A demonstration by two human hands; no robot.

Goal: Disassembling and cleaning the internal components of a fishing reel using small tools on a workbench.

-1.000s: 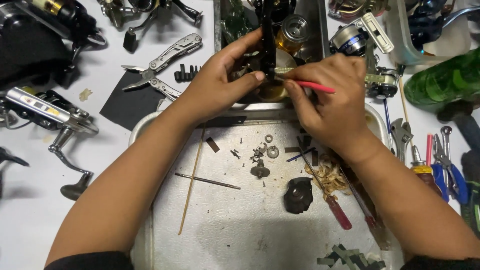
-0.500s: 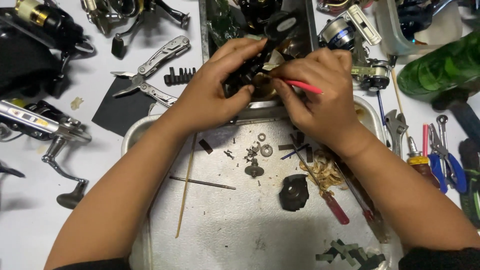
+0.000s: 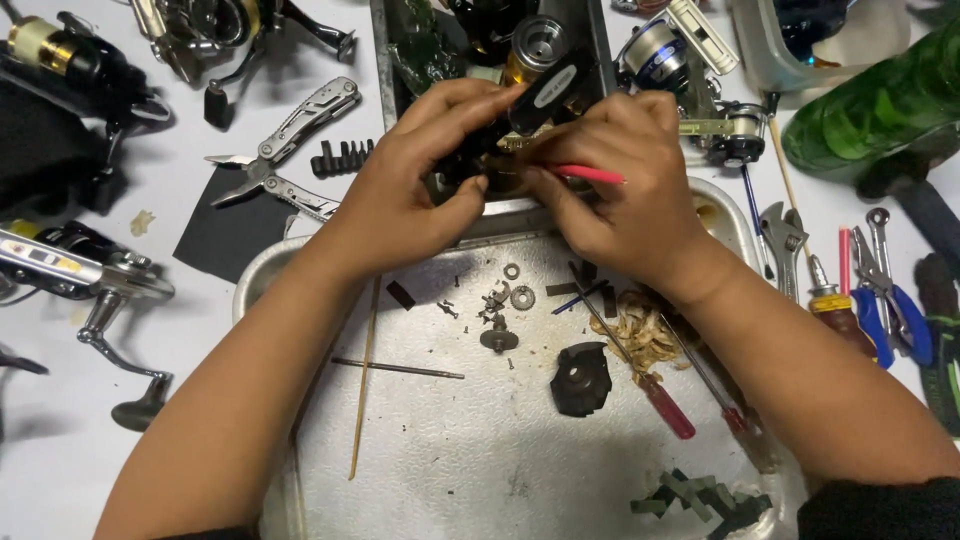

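Note:
My left hand (image 3: 415, 180) grips a black fishing reel body (image 3: 540, 95) above the far rim of a metal tray (image 3: 480, 470). My right hand (image 3: 625, 190) pinches a thin red tool (image 3: 590, 174) whose tip points into the reel where the fingers meet. The reel's lower part is hidden by both hands. On the tray below lie small washers and a gear (image 3: 500, 335), a black side cover (image 3: 580, 380), a red-handled screwdriver (image 3: 660, 395) and a thin metal rod (image 3: 398, 368).
A folding multi-tool (image 3: 280, 150) and a bit holder (image 3: 342, 157) lie at the left. Fishing reels (image 3: 90, 270) sit along the left and top edges. Pliers with blue handles (image 3: 890, 300), a wrench (image 3: 785, 240) and a green bottle (image 3: 880, 105) are at the right.
Both hands have stayed on the reel, which is tilted more toward the right. The view has shifted slightly, so the tray sits lower.

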